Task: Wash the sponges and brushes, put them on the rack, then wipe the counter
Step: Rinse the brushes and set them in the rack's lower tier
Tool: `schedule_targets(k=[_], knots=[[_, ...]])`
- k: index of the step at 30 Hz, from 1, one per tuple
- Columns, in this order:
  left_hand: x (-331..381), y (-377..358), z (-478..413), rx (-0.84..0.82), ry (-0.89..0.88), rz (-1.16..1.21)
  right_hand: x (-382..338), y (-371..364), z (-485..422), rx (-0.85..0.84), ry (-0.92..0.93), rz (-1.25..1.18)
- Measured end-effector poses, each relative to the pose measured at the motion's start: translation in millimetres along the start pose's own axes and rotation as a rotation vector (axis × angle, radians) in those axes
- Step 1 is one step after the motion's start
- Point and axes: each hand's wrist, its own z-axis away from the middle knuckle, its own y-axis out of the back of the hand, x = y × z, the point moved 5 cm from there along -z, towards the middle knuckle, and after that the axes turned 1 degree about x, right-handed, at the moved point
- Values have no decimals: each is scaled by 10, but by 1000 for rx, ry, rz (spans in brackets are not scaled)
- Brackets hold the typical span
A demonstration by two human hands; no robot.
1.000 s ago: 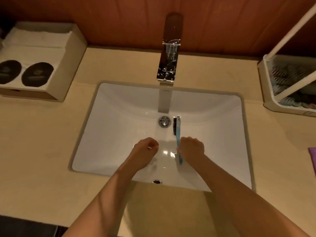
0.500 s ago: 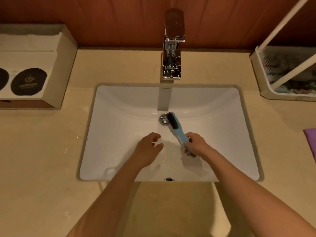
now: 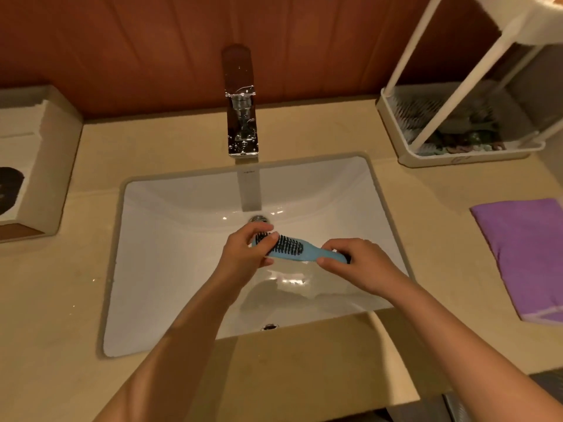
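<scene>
Head view: both hands hold brush mid-basin.

Beige counter — purple cloth, white rack, box.

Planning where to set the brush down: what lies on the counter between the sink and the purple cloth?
Nothing: the head view shows bare counter between sink and purple cloth.

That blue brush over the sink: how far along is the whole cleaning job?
Partway. The rack already holds some bristly items, seemingly washed. In hand: the blue brush over the sink, right hand on its handle, left hand at the bristles. Left: racking it, then wiping the counter, probably with the unused purple cloth.
</scene>
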Motion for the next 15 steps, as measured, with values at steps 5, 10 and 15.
schedule_targets(k=[5, 10, 15], knots=[[247, -377, -21, 148, -85, 54, 77, 347, 118, 127, 125, 184], [371, -768, -1, 136, 75, 237, 170, 811, 213, 292, 203, 319], [661, -1345, 30, -76, 32, 74, 591, 1312, 323, 295, 239, 363]])
